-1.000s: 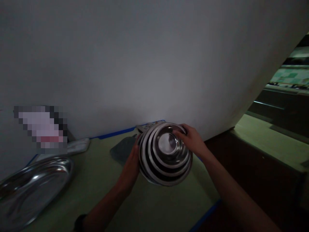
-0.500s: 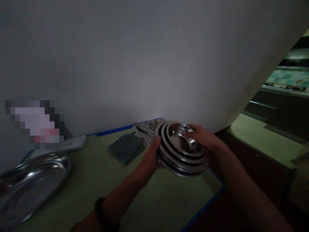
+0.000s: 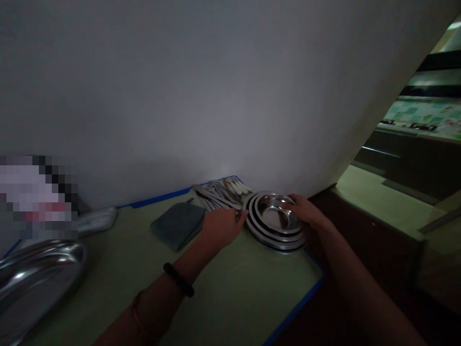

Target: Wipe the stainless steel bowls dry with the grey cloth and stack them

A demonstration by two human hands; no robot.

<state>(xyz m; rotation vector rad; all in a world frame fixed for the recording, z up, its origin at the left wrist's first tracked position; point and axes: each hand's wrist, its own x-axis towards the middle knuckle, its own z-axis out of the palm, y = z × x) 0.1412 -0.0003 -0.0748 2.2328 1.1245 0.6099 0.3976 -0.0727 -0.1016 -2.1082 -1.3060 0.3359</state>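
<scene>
A nested stack of steel bowls [image 3: 274,224] sits open side up at the far right corner of the green table [image 3: 230,298]. My left hand [image 3: 220,226] grips the stack's left rim. My right hand [image 3: 304,211] holds the right rim, thumb inside the top bowl. Both arms reach in from the bottom of the view. A dark band circles my left wrist.
A bundle of cutlery [image 3: 219,191] lies against the white wall behind the bowls. A grey folded cloth [image 3: 178,225] lies to the left. A large steel oval tray [image 3: 34,283] occupies the near left. The table's blue edge [image 3: 295,310] drops off at right.
The stack of bowls went from tilted and raised in both hands to flat on the table, further right and away from me. My hands followed it down.
</scene>
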